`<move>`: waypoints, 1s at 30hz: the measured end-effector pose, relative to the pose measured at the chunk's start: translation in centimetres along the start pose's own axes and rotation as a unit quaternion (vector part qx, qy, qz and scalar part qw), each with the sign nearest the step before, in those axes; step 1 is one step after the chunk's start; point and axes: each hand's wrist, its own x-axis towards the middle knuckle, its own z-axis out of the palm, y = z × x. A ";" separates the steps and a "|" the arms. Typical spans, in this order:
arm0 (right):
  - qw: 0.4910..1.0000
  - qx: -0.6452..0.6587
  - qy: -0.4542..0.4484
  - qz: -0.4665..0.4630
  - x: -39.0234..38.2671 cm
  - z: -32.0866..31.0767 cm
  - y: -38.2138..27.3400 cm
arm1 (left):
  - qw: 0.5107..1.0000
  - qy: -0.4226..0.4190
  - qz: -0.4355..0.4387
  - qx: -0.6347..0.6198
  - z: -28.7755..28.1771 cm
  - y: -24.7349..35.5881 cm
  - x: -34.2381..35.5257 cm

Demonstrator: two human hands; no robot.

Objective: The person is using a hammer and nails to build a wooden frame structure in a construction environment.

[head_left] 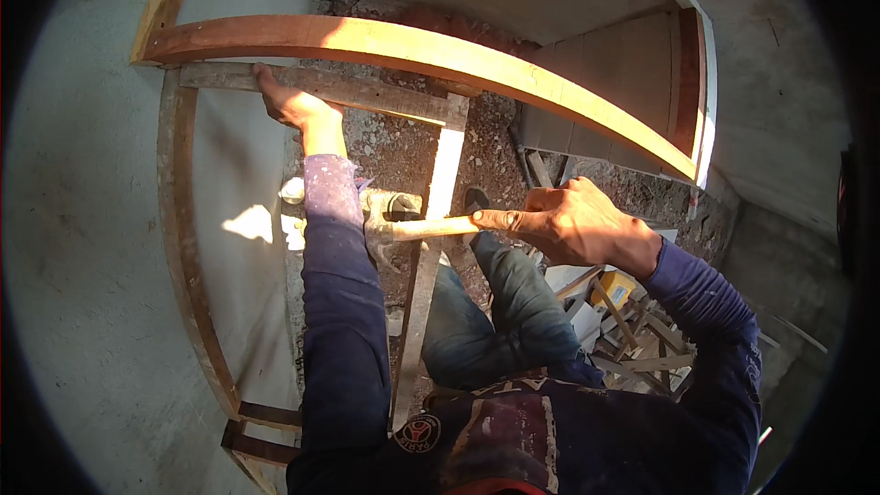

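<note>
My left hand (293,103) grips a grey, weathered crosspiece (385,97) just below a reddish wooden beam (385,46) of a timber frame. My right hand (568,225) is closed on the wooden handle of a hammer (426,228), held crosswise near my left forearm; its metal head lies beside that forearm. A long upright-looking batten (443,165) runs from the crosspiece down past the hammer toward my body. Another wooden member (181,183) of the frame runs along the pale wall at the left.
My legs are below, over rubble ground (490,142). Scattered wood offcuts (655,357) and a small yellow object (612,289) lie at lower right. Plastered walls (82,220) surround me, and a panel structure (605,82) stands beyond the beam at upper right.
</note>
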 end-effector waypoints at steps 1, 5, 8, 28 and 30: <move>0.999 -0.020 0.001 0.041 0.2 -0.1 0.2 | 1.000 -0.003 -0.003 0.001 0.4 0.1 -0.4; 0.992 -0.064 0.031 0.105 0.0 1.8 2.1 | 0.999 -0.038 -0.002 -0.029 0.8 -0.9 -0.4; 0.999 -0.017 0.002 0.045 0.2 0.4 0.8 | 1.000 -0.023 0.021 -0.003 0.2 -0.6 0.7; 0.913 0.158 0.335 -0.174 21.1 0.0 -7.0 | 0.982 0.089 0.113 0.123 -0.1 -1.9 0.3; 0.928 0.114 0.305 -0.180 24.1 0.4 -5.1 | 0.944 0.063 0.207 0.247 -0.4 -3.5 0.3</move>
